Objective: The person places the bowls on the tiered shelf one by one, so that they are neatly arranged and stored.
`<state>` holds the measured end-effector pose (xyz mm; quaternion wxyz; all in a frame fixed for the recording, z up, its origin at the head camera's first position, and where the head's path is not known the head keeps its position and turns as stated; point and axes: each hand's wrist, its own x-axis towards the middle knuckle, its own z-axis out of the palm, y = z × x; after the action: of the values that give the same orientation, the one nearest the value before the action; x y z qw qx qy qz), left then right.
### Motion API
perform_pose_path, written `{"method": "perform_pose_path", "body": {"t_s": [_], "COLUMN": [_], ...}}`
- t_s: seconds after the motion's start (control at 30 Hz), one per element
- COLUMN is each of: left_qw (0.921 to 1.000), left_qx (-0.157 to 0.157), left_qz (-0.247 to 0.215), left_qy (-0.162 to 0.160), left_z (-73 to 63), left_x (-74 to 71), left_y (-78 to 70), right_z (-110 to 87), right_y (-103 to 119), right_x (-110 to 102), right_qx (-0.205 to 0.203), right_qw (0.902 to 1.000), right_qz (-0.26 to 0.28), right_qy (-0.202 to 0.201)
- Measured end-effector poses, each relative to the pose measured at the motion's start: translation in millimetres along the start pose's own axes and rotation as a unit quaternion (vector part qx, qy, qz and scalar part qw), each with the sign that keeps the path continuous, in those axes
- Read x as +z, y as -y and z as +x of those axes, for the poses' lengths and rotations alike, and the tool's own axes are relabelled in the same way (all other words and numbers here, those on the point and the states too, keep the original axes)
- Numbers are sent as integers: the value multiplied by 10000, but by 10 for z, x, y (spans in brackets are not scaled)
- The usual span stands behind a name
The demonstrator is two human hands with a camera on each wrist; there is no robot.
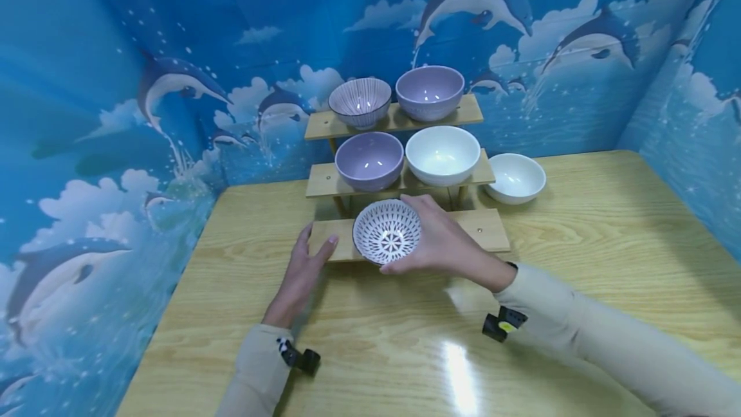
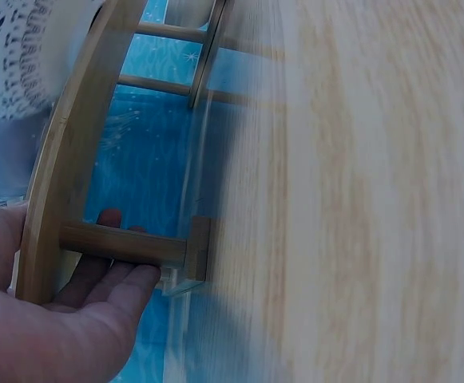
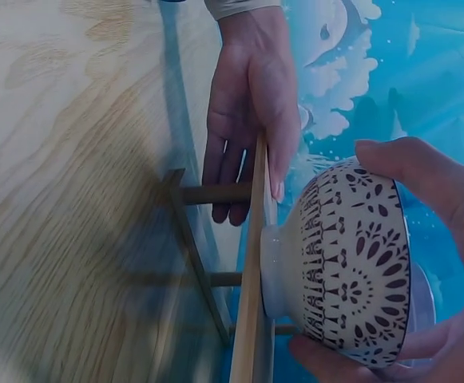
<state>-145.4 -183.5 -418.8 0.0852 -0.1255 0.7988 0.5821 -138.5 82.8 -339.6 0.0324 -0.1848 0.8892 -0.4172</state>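
A white bowl with a dark leaf-like pattern (image 1: 386, 232) is at the bottom tier of a three-tier wooden display stand (image 1: 485, 229). My right hand (image 1: 442, 240) holds this bowl by its sides, thumb on the near side and fingers on the far side. In the right wrist view the foot of the patterned bowl (image 3: 351, 263) meets the board's top or is very close to it. My left hand (image 1: 302, 275) grips the left end of the bottom board (image 2: 76, 159), thumb above and fingers underneath, beside a short round leg (image 2: 124, 242).
Behind, the middle tier carries a purple bowl (image 1: 369, 161) and a white bowl (image 1: 442, 155). On the top tier sit a striped bowl (image 1: 360, 103) and another purple bowl (image 1: 430, 92). Another white bowl (image 1: 515, 178) stands on the wooden table (image 1: 370, 340), right of the stand. A dolphin-print backdrop (image 1: 260, 37) encloses the table.
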Motion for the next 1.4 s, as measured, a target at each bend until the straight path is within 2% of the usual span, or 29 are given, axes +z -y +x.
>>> {"method": "perform_pose_path", "body": {"t_s": [0.3,0.67,0.83,1.0,1.23,1.4], "left_qw": [9996,9999,9999,9999,9999,9999], "left_qx": [268,90,-18,24,-26,-61], "left_qz": [12,31,65,138,129,113], "left_qy": [19,-43,-77,-34,-76,-57], "left_z": [1,22,11,-3,2,3], "left_x": [-5,6,14,3,3,-2], "left_y": [2,-13,-27,-30,-28,-25], "right_z": [132,138,41,-138,-332,-455], "right_y": [65,75,32,-53,-233,-346], "right_x": [142,142,44,-113,-345,-529], "right_qx": [-238,-260,-230,137,304,519], "right_qw": [9994,9995,9994,9991,9974,9962], "right_qz": [254,150,205,274,643,701], "right_qy": [50,117,184,308,129,5]}}
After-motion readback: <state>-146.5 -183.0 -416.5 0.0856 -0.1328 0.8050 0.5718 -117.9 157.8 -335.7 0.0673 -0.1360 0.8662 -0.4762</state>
